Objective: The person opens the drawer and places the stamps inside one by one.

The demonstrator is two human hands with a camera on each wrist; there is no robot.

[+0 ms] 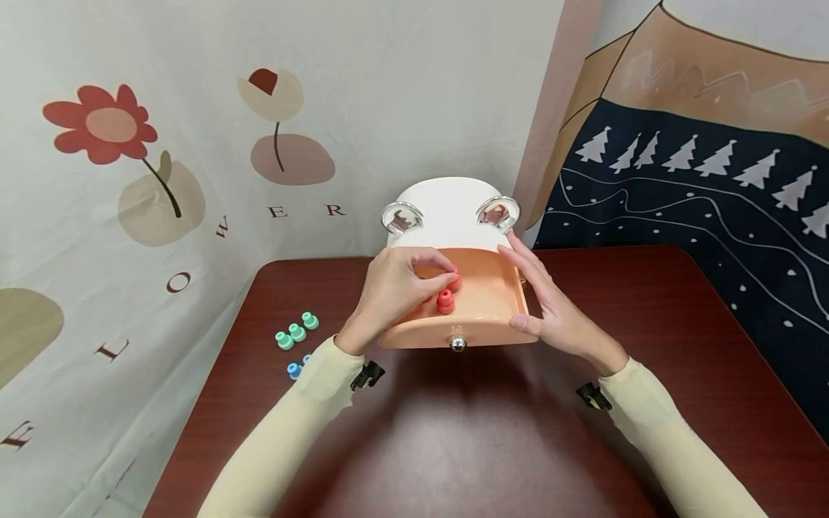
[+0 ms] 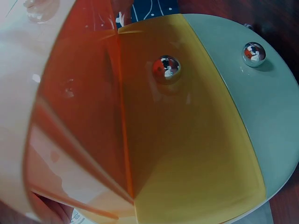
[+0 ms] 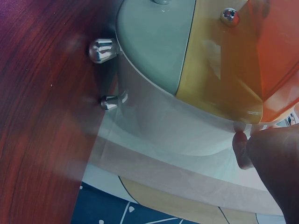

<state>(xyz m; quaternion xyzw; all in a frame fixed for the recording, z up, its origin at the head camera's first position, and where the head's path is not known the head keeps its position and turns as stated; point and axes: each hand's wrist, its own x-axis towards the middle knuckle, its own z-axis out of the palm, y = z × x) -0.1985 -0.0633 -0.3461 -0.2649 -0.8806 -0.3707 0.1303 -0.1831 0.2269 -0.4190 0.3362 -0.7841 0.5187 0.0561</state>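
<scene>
Inside the pulled-out orange drawer [image 1: 492,288], my left hand [image 1: 395,284] pinches a small red peg-like piece [image 1: 455,280] between thumb and fingertips. A second red piece [image 1: 445,301] stands in the drawer just in front of it, and another red bit shows partly behind the hand. My right hand [image 1: 550,302] rests along the right side, its fingers extended against the white rounded cabinet [image 1: 453,198] and its thumb at the drawer's front corner. The right wrist view shows those fingers [image 3: 243,151] touching the cabinet's side.
Several green pieces [image 1: 297,332] stand on the dark red table [image 1: 648,324] at the left, with blue pieces [image 1: 294,370] partly behind the left sleeve. Below the orange drawer are a yellow drawer [image 2: 196,130] and a green drawer [image 2: 247,93], both closed with silver knobs.
</scene>
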